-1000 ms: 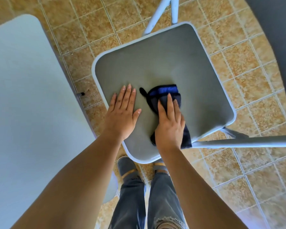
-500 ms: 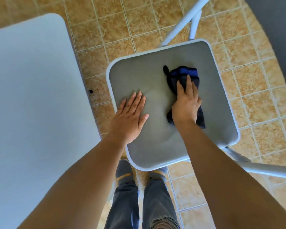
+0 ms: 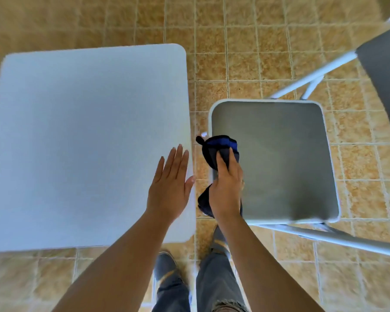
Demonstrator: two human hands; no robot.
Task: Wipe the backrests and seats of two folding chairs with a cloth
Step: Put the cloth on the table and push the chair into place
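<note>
Our right hand [image 3: 226, 188] presses the cloth [image 3: 221, 146], fingers straight, at the seat's [image 3: 279, 158] left edge. Our left hand [image 3: 169, 188] hangs relaxed over the table [image 3: 77, 143]. We judge this seat nearly wiped, with the other chair left.

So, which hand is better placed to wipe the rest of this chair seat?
Right, probably: the right hand presses the dark blue cloth at the left edge of the grey seat. The left hand is flat over the white table, away from the cloth.
</note>
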